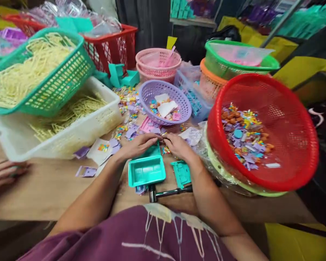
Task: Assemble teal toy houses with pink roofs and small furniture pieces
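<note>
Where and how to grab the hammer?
Probably by the dark grip, from above on the wearer's side. The hammer lies crosswise with its head to the left, its slim handle offering a wrap. The teal tray and teal part crowd the far side; the right forearm cuts off the grip's right end.

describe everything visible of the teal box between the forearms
The teal box looks like smooth plastic: a shallow rectangular tray, corners rounded, open side up, nothing visible inside. A matching panel extends beyond it; any hinge is unclear. The left hand and right hand are at the panel's far end, contact partly hidden. The tray's near edge lies just beyond the hammer head.
</note>
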Motion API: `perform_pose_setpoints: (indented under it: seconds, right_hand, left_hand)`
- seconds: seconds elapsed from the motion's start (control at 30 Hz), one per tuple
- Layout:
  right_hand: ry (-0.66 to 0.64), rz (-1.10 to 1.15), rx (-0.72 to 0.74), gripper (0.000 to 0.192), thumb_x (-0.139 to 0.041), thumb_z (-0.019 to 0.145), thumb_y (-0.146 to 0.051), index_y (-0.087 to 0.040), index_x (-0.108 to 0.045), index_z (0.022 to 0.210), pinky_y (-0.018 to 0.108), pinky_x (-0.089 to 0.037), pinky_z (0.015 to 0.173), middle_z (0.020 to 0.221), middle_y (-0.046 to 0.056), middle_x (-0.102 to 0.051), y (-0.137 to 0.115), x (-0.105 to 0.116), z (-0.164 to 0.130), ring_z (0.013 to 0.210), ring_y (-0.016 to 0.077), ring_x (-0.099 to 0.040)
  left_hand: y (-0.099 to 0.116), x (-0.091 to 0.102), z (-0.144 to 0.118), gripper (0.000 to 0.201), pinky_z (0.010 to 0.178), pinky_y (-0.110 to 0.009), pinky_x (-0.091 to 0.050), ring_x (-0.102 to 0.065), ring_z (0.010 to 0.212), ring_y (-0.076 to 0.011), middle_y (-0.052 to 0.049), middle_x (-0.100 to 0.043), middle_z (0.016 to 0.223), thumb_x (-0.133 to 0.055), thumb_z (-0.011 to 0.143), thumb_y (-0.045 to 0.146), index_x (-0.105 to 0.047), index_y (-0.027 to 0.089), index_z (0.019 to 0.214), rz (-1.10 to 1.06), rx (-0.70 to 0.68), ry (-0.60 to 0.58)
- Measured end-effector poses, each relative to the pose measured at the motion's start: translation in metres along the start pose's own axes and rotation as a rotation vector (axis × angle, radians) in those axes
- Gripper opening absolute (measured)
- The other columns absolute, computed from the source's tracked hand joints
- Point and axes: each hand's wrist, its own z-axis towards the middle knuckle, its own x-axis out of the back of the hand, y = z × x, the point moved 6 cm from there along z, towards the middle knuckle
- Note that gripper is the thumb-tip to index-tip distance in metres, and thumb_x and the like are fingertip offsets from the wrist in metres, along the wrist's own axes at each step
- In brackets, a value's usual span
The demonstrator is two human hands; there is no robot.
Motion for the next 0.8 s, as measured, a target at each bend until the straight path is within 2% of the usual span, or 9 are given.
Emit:
perform_pose_setpoints:
  seconds: [0.17,0.3,0.47,0.57,0.8]
  right_hand:
    - [0.044,-0.089,-0.041,0.030,-0.052,0.092,-0.016,-0.008,-0.060,0.120,0.043,-0.039,0.102,0.116,0.017,-0.062,-0.012,-0.006,-0.010,0.112,0.0279,-0.052]
    - [0.036,-0.080,-0.036,0.031,-0.055,0.090,-0.016,-0.007,-0.060,0.119,0.045,-0.039,0.102,0.115,0.018,-0.061,-0.009,-0.009,-0.008,0.110,0.0291,-0.053]
    - [0.064,-0.015,0.000,0.027,-0.053,0.091,-0.015,-0.010,-0.065,0.115,0.041,-0.042,0.098,0.111,0.015,-0.065,0.000,-0.006,-0.004,0.105,0.0263,-0.057]
    - [0.093,0.013,0.042,0.025,-0.050,0.092,-0.011,-0.013,-0.069,0.109,0.035,-0.045,0.092,0.105,0.012,-0.068,0.002,-0.003,-0.002,0.098,0.0225,-0.061]
    - [0.199,0.095,0.131,0.018,-0.059,0.089,-0.010,-0.016,-0.071,0.100,0.027,-0.049,0.082,0.095,0.007,-0.072,-0.004,0.006,-0.004,0.089,0.0183,-0.065]
  left_hand:
    - [-0.005,-0.003,0.001,0.032,0.092,-0.035,-0.049,-0.064,0.098,-0.0205,-0.008,-0.071,0.106,-0.048,0.095,0.035,-0.067,0.016,0.113,0.073,-0.090,0.142]
    - [-0.009,-0.005,0.006,0.029,0.087,-0.033,-0.049,-0.064,0.091,-0.0190,-0.007,-0.072,0.100,-0.051,0.093,0.031,-0.068,0.015,0.110,0.100,-0.099,0.155]
    - [-0.007,-0.002,0.006,0.032,0.093,-0.034,-0.049,-0.065,0.098,-0.0206,-0.008,-0.072,0.105,-0.055,0.092,0.038,-0.070,0.015,0.107,-0.004,-0.043,0.156]
    - [0.000,0.010,-0.002,0.038,0.087,-0.033,-0.053,-0.068,0.094,-0.0204,-0.011,-0.071,0.109,-0.048,0.095,0.044,-0.069,0.015,0.110,-0.004,-0.026,0.205]
    - [0.007,0.060,-0.033,0.040,0.080,-0.033,-0.055,-0.069,0.091,-0.0215,-0.011,-0.072,0.102,-0.050,0.094,0.046,-0.067,0.014,0.111,0.100,-0.001,0.405]
